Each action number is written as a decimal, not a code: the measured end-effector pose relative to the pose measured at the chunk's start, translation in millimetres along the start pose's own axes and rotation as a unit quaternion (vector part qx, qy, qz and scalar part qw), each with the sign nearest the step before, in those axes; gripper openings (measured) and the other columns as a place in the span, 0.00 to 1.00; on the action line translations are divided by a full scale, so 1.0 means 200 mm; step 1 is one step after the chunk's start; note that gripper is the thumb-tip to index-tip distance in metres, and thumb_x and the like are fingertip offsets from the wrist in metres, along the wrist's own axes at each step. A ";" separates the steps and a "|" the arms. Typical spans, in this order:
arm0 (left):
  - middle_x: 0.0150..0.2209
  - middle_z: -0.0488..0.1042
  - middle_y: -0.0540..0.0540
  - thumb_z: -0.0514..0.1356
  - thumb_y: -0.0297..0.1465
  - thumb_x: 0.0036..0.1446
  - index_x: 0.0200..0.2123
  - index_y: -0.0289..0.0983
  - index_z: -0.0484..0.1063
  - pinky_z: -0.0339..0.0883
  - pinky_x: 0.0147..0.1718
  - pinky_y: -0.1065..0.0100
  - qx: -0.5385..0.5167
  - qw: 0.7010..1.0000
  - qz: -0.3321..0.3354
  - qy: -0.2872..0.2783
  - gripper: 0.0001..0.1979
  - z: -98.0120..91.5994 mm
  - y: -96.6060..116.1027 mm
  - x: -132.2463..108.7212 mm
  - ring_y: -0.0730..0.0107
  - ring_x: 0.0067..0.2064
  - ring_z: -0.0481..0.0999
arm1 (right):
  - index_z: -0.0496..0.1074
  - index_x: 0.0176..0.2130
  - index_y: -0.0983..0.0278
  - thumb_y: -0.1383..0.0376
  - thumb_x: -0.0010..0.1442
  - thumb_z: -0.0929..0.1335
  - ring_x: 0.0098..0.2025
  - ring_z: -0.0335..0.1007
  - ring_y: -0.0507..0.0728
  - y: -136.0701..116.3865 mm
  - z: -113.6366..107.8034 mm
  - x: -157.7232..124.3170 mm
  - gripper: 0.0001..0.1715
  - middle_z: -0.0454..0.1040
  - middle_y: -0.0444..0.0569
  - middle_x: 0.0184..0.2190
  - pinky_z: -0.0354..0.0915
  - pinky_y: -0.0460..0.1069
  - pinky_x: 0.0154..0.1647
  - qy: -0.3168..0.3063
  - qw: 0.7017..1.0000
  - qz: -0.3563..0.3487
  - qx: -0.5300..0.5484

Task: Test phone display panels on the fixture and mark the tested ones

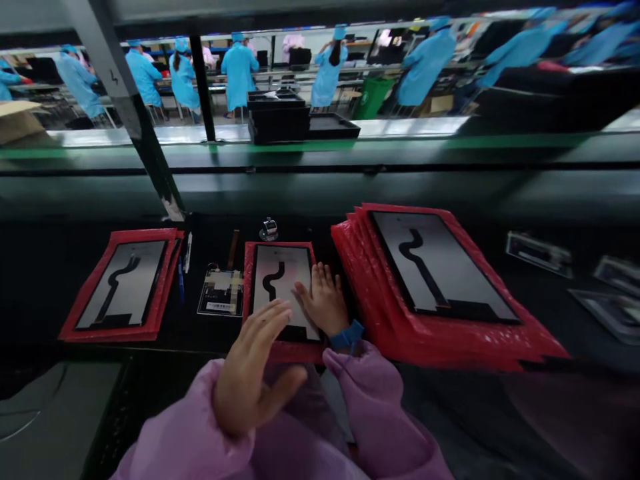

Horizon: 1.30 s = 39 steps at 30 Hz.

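Note:
In front of me a grey display panel [290,280] with a black curved flex cable lies on a red bubble-wrap sheet [247,267]. My right hand [326,300], with a blue band at the wrist, lies over the panel's right edge, fingers stretched out. Nearer to me, my left hand [257,367] is raised over the panel's lower left part, fingers extended and thumb apart, holding nothing. Whether its fingertips touch the panel I cannot tell. A circuit board [221,292] with tape lies left of the panel, and a metal tally counter [269,229] stands behind it.
At right is a thick stack of red bubble wrap [370,293] topped by a display panel [450,267]. Another panel [123,287] lies on red wrap at left, beside a pen [188,252]. Black trays [279,120] stand beyond the conveyor belt [300,190]. A metal post [125,100] rises at left.

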<state>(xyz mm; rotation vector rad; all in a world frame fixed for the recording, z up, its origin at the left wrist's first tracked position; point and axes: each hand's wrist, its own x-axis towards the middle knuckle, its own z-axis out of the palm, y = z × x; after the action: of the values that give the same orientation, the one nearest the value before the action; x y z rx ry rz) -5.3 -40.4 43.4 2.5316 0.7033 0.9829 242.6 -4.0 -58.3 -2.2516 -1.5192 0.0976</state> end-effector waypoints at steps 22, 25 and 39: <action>0.72 0.54 0.26 0.55 0.40 0.70 0.75 0.33 0.30 0.59 0.69 0.42 0.040 0.995 -0.064 -0.059 0.44 0.41 -0.26 -0.10 0.44 0.75 0.49 | 0.72 0.56 0.81 0.42 0.68 0.61 0.68 0.61 0.77 0.00 -0.13 0.54 0.45 0.66 0.79 0.62 0.53 0.69 0.68 -0.169 0.985 -0.007 0.043; 0.72 0.52 0.25 0.57 0.44 0.69 0.75 0.34 0.27 0.60 0.68 0.42 0.028 0.995 -0.057 -0.075 0.48 0.38 -0.28 -0.07 0.42 0.75 0.49 | 0.76 0.50 0.77 0.51 0.70 0.62 0.68 0.61 0.74 0.01 -0.12 0.54 0.31 0.69 0.74 0.62 0.53 0.69 0.69 -0.142 0.988 -0.009 0.060; 0.59 0.76 0.36 0.57 0.28 0.69 0.71 0.34 0.58 0.73 0.59 0.55 0.193 0.981 0.026 0.010 0.29 0.34 -0.19 -0.25 0.54 0.64 0.73 | 0.68 0.62 0.74 0.63 0.65 0.60 0.70 0.60 0.65 0.00 0.01 0.51 0.31 0.67 0.63 0.66 0.56 0.61 0.72 0.020 0.989 -0.027 0.143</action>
<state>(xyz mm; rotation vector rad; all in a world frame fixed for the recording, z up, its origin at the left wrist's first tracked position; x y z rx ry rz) -2.6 -46.1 -48.9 2.8871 0.9129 0.9681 283.7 89.3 -43.3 -1.9734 -1.4433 0.2376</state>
